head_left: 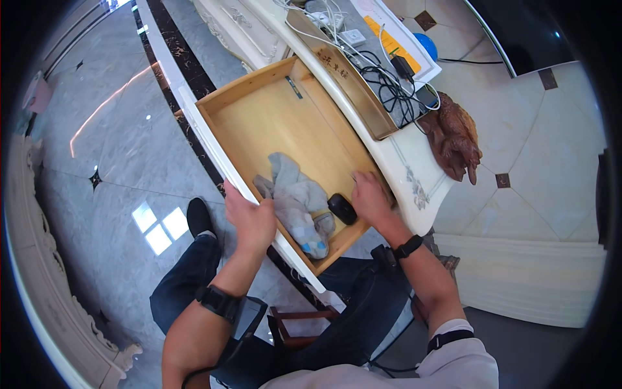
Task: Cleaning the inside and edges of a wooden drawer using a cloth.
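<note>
A wooden drawer (259,110) with a white front is pulled out of a white cabinet. My left hand (249,217) is closed round the top edge of the drawer's front. Inside the drawer, by its back right part, my right hand (372,200) has its fingers bent; what they hold, if anything, is hidden. Just left of that hand lies a smooth black oval object (342,209), shaped like a computer mouse. A crumpled grey cloth (295,194) with blue patches is heaped near my left hand. A small dark strip (293,87) rests at the drawer's far end.
On the cabinet top (414,188) stand an open box (350,81) with tangled cables (392,91) and a brown carving (453,139). A dark screen (528,32) is at upper right. A reddish wooden stool (301,324) shows below the drawer.
</note>
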Demonstrator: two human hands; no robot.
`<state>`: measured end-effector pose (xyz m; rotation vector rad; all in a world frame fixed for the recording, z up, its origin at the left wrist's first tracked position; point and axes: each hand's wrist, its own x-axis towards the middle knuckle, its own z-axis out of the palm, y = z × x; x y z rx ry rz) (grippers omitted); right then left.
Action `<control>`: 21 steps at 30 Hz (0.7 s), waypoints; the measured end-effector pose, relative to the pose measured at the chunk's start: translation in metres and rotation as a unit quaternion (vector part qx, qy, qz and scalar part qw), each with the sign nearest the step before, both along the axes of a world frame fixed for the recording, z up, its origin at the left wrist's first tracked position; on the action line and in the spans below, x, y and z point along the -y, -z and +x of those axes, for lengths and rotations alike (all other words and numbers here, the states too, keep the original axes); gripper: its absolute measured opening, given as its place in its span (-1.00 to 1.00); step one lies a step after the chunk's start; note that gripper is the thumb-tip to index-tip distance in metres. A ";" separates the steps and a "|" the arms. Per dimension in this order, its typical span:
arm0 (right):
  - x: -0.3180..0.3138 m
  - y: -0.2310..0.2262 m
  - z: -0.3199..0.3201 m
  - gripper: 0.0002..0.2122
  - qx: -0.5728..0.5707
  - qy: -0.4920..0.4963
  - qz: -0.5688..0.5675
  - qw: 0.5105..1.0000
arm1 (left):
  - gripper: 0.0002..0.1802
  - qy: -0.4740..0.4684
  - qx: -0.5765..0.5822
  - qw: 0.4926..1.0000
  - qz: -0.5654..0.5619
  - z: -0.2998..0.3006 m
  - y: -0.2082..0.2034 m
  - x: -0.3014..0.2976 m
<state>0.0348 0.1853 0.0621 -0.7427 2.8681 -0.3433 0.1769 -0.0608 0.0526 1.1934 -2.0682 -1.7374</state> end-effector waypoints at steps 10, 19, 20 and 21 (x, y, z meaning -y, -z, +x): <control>0.166 0.014 -0.076 -0.79 -0.105 -0.127 -0.077 0.983 | 0.05 -0.030 -0.002 0.998 -0.059 0.003 0.007 -0.011; 0.227 0.049 -0.152 -0.80 -0.131 -0.065 0.079 0.986 | 0.05 -0.010 -0.015 0.998 -0.068 0.006 -0.003 -0.011; 0.217 0.045 -0.145 -0.81 -0.106 -0.058 0.085 0.989 | 0.04 -0.006 -0.016 0.998 -0.060 0.005 -0.005 -0.012; 0.206 0.043 -0.136 -0.81 -0.106 -0.056 0.085 0.989 | 0.04 -0.004 -0.016 0.998 -0.060 0.005 -0.003 -0.014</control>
